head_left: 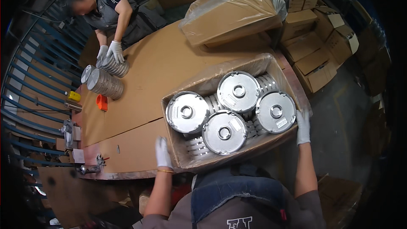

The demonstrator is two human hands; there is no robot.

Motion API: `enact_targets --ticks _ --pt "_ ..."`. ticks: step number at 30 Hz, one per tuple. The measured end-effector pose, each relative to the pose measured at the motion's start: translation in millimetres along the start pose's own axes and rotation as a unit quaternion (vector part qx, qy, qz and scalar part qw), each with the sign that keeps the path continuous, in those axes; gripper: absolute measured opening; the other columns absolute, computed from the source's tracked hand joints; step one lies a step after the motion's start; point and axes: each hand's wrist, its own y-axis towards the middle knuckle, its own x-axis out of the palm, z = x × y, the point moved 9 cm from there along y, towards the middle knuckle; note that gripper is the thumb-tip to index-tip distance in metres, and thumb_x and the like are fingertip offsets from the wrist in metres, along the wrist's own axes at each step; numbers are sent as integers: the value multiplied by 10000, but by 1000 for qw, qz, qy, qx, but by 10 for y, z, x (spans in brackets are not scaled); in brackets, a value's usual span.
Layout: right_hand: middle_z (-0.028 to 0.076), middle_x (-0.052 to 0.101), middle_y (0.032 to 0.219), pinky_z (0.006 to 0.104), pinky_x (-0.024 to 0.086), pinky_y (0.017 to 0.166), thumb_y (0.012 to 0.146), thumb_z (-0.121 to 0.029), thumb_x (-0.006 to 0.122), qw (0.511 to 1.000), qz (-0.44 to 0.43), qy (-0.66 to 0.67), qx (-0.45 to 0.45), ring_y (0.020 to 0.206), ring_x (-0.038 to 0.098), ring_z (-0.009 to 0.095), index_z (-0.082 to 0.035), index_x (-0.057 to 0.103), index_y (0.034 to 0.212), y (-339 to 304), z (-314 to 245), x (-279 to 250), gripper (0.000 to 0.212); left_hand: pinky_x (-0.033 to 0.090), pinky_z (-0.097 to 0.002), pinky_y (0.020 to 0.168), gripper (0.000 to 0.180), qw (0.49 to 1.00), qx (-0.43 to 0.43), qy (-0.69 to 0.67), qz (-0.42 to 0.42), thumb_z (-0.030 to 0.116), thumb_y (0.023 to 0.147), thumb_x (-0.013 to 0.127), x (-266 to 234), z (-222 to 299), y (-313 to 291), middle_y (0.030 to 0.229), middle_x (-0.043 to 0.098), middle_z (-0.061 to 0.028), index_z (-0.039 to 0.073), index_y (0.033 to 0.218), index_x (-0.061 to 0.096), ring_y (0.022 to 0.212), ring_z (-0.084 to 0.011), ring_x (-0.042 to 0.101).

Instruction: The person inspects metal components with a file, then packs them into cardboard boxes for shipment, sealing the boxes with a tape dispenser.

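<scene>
An open cardboard box lined with clear plastic sits at the table's near right edge. Several round silver metal housings lie in it, each with a raised hub; more ribbed metal parts show beneath them. My left hand, in a white glove, is just beside the box's lower left side, fingers stretched out and slightly blurred. I cannot tell whether it touches the cardboard. On the opposite side, my right hand, also gloved, lies along the outer right wall with straight fingers. Neither hand has a part in it.
Across the table a co-worker's gloved hands rest on stacked metal discs. An orange tool and a yellow object lie nearby. A plastic-covered carton stands at the back; open cartons sit to the right.
</scene>
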Motion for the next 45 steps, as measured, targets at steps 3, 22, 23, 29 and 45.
enact_targets --ticks 3,22,23,29,45 --pt "91 442 1329 307 301 1038 874 -276 563 938 -97 261 204 1229 401 183 -1 408 1324 -152 451 426 550 344 -392 1030 427 991 -34 -29 -128 345 989 307 -245 -1183 -55 1281 495 -87 104 1320 428 1186 -242 450" --pt "130 604 1075 318 420 933 665 70 478 963 96 117 222 1026 569 235 43 569 1139 -1118 445 -26 483 320 -556 1019 560 924 -258 -241 -149 496 935 372 -365 -571 -414 1337 464 -135 107 1335 413 1219 -356 428" --pt "126 601 1072 319 418 935 661 68 480 958 115 127 231 1026 566 235 39 569 1134 -1233 348 -74 481 326 -556 1013 543 921 -258 -246 -156 483 927 418 -405 -506 -305 1317 486 -129 105 1317 439 1195 -357 449" --pt "113 596 1108 292 416 919 753 -68 607 918 140 255 269 1045 546 194 12 555 1165 -1412 41 -179 423 308 -442 1055 570 865 -163 -154 -450 512 954 255 -344 -851 211 1348 465 -81 119 1326 435 1227 -302 422" --pt "177 582 1121 349 424 943 695 -59 520 959 175 40 219 1073 548 315 -26 586 1109 -1307 35 -97 421 364 -426 960 507 817 -129 40 -561 417 937 321 907 -552 371 1240 530 -84 95 1307 455 1106 -296 485"
